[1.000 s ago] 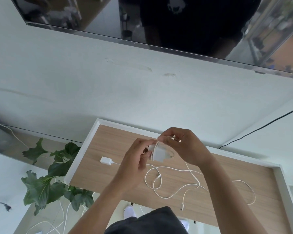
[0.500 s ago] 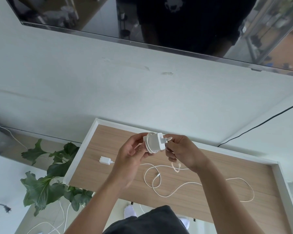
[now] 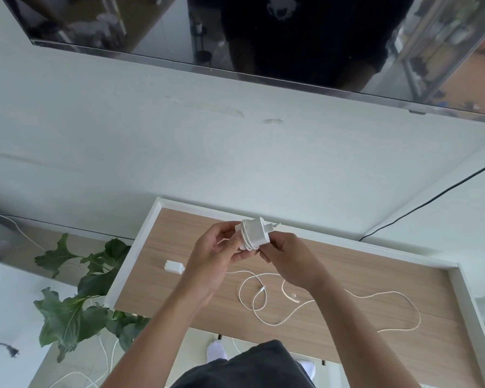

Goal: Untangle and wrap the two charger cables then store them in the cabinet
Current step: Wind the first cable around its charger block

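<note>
Within the grip, the left hand [image 3: 213, 256] and right hand [image 3: 289, 261] hide the wrapped charger's [image 3: 256, 233] underside, its loose cable end [image 3: 293, 296] hanging just below the right hand is blurred, and left of the grip the second charger's [image 3: 174, 266] cable [image 3: 235, 272] disappears behind the left wrist.

Held charger [image 3: 256, 233]: I read smooth white plastic with a faint sheen; its wound cable [image 3: 245, 238] looks matt white. Counter [image 3: 361, 273]: pale wood-grain, matt, with a smooth white rim [image 3: 135, 253]. Wall [image 3: 179, 152]: matt paint, scuffed. Screen [image 3: 291, 37]: glossy black, mirror-like.
</note>
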`<move>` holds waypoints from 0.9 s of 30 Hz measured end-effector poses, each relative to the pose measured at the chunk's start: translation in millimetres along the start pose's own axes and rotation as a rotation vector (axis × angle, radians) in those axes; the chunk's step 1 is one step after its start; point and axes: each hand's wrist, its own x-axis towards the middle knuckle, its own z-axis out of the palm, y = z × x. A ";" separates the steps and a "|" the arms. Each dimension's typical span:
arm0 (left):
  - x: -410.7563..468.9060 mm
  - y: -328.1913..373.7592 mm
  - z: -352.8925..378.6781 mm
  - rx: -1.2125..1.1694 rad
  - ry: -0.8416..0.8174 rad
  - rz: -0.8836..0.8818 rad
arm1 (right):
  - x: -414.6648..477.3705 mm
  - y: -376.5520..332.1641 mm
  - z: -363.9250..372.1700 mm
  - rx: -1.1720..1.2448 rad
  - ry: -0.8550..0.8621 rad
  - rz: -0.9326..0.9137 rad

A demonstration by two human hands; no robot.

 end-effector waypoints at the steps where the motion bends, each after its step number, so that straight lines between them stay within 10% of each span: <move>1: 0.0 -2.0 1.6 0.044 0.022 0.011 | 0.8 0.0 2.4 -0.034 0.003 -0.001; 13: 5.9 -13.7 -15.3 0.770 0.138 0.382 | -7.6 -13.2 -7.0 -0.191 -0.141 -0.086; 27: -3.1 1.1 -4.9 0.630 -0.231 0.313 | 13.9 -15.6 -49.0 0.105 -0.049 -0.143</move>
